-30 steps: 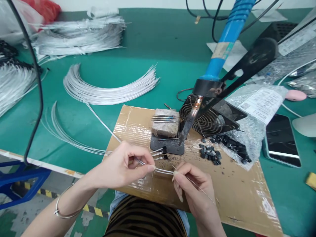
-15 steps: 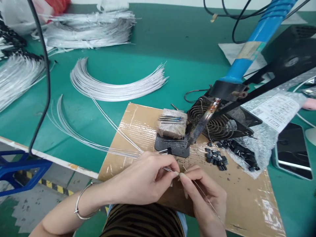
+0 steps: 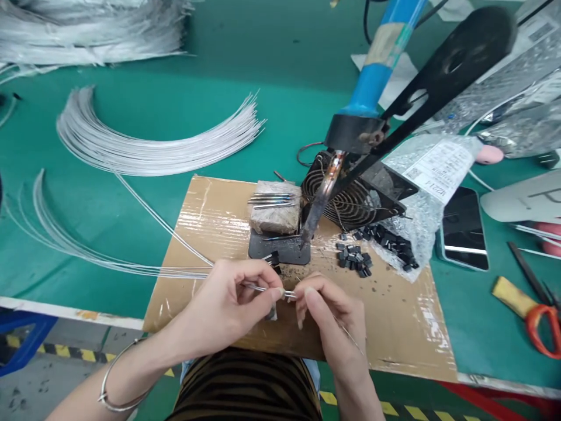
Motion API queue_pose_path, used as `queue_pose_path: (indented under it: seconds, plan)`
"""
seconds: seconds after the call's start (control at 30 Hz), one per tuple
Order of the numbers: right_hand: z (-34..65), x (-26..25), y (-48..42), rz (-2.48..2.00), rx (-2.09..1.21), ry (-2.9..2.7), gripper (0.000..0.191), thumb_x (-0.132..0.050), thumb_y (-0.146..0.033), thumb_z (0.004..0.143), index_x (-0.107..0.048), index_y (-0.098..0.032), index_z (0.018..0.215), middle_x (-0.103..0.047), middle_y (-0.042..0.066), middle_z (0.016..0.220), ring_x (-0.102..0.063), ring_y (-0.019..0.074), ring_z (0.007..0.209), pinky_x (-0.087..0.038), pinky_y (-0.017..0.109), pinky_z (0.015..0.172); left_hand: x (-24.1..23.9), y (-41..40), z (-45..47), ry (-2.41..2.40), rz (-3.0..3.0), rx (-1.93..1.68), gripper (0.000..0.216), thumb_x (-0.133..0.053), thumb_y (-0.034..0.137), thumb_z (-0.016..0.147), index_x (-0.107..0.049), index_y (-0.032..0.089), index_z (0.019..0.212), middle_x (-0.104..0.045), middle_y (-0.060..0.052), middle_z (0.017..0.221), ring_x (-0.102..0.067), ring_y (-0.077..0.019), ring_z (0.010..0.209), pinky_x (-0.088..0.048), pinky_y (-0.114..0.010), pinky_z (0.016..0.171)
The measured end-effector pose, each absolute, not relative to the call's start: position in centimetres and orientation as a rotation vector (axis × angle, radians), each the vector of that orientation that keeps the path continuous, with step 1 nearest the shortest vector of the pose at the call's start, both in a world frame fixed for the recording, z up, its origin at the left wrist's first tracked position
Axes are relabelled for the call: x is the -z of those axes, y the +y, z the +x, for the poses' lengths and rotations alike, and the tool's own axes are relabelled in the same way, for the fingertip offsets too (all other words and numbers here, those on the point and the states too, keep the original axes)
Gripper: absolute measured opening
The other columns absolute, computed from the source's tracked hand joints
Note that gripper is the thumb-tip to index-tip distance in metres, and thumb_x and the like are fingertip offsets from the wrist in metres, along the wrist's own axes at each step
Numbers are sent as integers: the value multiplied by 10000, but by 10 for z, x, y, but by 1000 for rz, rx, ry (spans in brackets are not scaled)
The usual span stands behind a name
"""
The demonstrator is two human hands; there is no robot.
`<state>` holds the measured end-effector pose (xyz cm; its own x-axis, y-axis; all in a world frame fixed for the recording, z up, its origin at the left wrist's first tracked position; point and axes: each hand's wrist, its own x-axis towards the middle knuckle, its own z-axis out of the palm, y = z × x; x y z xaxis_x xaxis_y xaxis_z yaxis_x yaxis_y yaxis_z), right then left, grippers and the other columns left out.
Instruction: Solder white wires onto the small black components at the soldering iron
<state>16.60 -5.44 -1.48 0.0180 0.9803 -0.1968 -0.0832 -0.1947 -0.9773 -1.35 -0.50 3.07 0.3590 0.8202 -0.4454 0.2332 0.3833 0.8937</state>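
My left hand (image 3: 228, 301) pinches the ends of thin white wires (image 3: 144, 207) that trail off to the left over the cardboard sheet (image 3: 394, 327). My right hand (image 3: 331, 318) is closed in a pinch right beside it, fingertips meeting the wire ends, with a fine strand of solder wire (image 3: 348, 336) running back along the hand. Both hands hover over the near edge of the cardboard. Just beyond them sits a small black plate (image 3: 280, 251), a sponge block (image 3: 274, 216) with metal pins on it, and the tip of a blue-handled soldering iron (image 3: 324, 187).
Curved bundles of white wire (image 3: 149, 152) lie on the green table at left and back left. A black fan (image 3: 355, 199), loose small black parts (image 3: 355, 260), a plastic bag (image 3: 425, 175), a phone (image 3: 464, 228) and red-handled scissors (image 3: 539, 318) lie to the right.
The view has shifted right and down, bringing the scissors into sight. Both hands have stayed pinched together on the wire ends, sitting a little closer to the black plate.
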Motion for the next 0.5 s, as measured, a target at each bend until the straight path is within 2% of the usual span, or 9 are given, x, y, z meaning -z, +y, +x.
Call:
queue_pose_path:
  seconds: [0.1,0.27,0.5]
  plan:
    - [165,13,-53,-1353,-1321,-1092,317,-715,-376,993,-690,-202,730,-579,-19,668,-507,127,587,-377,268,563,-31,-5,-13,1163,1124,-526,166,-683,298,846,-684,183,725,-581,14,615,-440,-113,544,-316,-238,488]
    - [167,17,-53,-1313,-1305,-1163,264,-713,-310,996,-683,-207,755,-575,-23,684,-506,127,609,-380,265,578,-30,-4,-13,1148,1142,-511,165,-685,278,857,-691,172,732,-592,15,614,-420,-103,533,-289,-238,473]
    - [169,13,-50,-1287,-1375,-1167,295,-691,-304,1006,-635,-204,734,-545,-25,688,-492,124,617,-370,261,566,-25,-7,-10,1138,1115,-532,161,-688,245,849,-679,183,701,-581,22,593,-457,-107,547,-334,-230,488]
